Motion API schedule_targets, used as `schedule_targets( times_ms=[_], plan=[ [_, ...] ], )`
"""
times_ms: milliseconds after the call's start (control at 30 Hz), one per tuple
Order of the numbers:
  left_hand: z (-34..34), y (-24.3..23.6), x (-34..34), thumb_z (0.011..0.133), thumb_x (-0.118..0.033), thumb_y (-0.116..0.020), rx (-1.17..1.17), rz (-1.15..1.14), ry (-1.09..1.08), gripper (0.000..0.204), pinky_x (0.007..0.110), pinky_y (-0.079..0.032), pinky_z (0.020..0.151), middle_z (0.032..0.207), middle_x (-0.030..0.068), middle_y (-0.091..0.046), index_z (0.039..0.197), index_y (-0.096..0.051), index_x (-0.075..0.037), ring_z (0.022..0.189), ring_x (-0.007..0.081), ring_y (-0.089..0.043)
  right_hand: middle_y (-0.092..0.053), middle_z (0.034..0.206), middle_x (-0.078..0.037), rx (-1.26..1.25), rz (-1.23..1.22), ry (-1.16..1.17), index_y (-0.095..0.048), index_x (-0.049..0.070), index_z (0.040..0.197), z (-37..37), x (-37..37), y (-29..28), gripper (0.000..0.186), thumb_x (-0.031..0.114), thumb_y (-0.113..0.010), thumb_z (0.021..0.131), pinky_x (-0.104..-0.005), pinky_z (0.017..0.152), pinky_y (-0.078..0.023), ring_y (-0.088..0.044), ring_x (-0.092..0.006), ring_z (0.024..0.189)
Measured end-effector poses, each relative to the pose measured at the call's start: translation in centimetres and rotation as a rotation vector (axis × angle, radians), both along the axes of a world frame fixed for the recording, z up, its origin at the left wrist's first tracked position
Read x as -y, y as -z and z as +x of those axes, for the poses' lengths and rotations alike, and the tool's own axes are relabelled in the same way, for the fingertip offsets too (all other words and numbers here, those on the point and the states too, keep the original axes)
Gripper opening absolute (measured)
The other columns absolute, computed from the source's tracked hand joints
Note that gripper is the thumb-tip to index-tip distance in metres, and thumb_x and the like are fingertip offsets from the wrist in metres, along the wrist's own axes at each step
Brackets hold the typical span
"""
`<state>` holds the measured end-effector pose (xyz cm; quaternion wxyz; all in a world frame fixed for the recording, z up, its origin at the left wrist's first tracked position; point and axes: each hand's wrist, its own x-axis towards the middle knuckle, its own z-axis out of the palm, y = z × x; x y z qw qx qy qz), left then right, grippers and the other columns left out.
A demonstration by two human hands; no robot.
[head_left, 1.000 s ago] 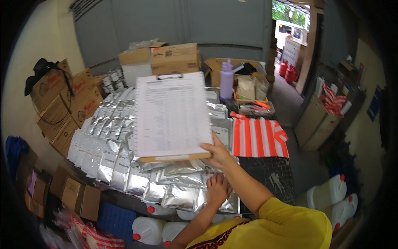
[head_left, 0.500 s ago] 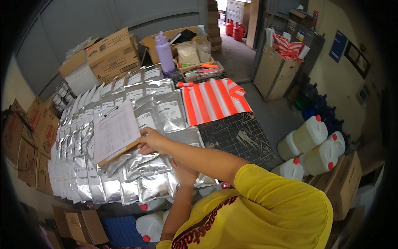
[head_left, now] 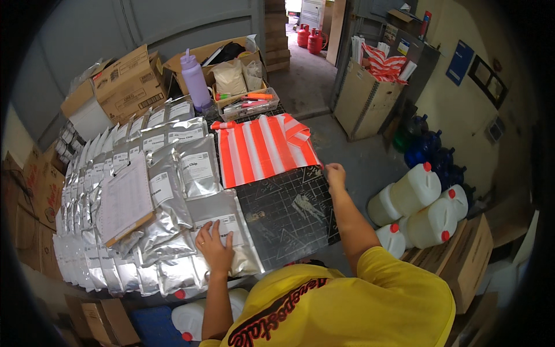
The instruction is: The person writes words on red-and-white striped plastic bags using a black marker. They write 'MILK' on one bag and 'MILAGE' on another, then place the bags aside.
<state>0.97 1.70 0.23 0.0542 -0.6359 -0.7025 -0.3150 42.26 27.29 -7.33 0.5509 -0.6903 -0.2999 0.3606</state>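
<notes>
Left hand flat on a silver pouch — right hand touching striped bag.

Glossy crinkled foil pouches

Overhead head view (steep, close)
</notes>
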Motion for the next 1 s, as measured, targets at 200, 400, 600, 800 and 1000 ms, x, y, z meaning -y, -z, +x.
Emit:
schedule_targets(
  times_ms=[200,400,600,800,1000],
  plan=[
    [2.3,0.0,-5.8,0.089,-0.026,-0.078,0.136,0.036,0.029,0.054,0.052,-0.039,0.109,0.135,0.0219,-0.057,0.136,-0.062,-0.004,0.127,0.0427,-0.05,-0.069,0.111,-0.005,-0.417,-0.508,-0.091,-0.056,0.013,0.14,5.4,-2.9,4.7,0.071,0.051,-0.083,0.086,-0.0473,0.084,-0.047,-0.057,-0.0212,0.095],
    [5.3,0.0,-16.8,0.088,-0.027,-0.079,-0.013,-0.177,0.007,0.055,0.049,-0.044,0.102,0.133,0.0225,-0.06,0.131,-0.059,0.001,0.121,0.0414,-0.056,-0.067,0.105,0.001,-0.725,-0.269,-0.425,-0.07,0.02,0.119,6.0,-7.6,7.3,0.051,0.057,-0.082,0.086,-0.038,0.078,-0.04,-0.051,-0.0156,0.09],
    [5.0,1.1,-21.9,0.088,-0.046,-0.075,-0.139,-0.424,-0.428,0.052,0.053,-0.04,0.096,0.119,0.014,-0.071,0.12,-0.064,-0.007,0.12,0.0317,-0.058,-0.064,0.084,0.003,-0.62,-0.394,-0.549,-0.067,0.018,0.1,4.8,-7.5,3.5,0.02,0.03,-0.08,0.092,-0.0338,0.073,-0.046,-0.057,-0.0147,0.075],
    [7.3,0.6,-24.6,0.089,-0.041,-0.072,-0.013,-0.604,-0.588,0.047,0.056,-0.037,0.106,0.125,0.0139,-0.07,0.12,-0.066,-0.007,0.129,0.0326,-0.056,-0.063,0.077,0.0,-0.603,-0.085,-0.522,-0.06,0.011,0.1,7.2,-6.0,-2.7,0.014,0.009,-0.074,0.096,-0.0292,0.055,-0.049,-0.059,-0.0132,0.06],
    [5.2,0.6,-25.0,0.092,-0.032,-0.068,0.189,-0.468,-0.432,0.042,0.061,-0.047,0.102,0.125,0.0224,-0.071,0.126,-0.065,-0.009,0.126,0.0454,-0.062,-0.064,0.073,-0.002,-0.233,0.104,-0.53,-0.061,0.007,0.097,7.7,-4.6,-5.6,0.013,0.005,-0.073,0.096,-0.0258,0.052,-0.046,-0.056,-0.0103,0.055]
  ],
)
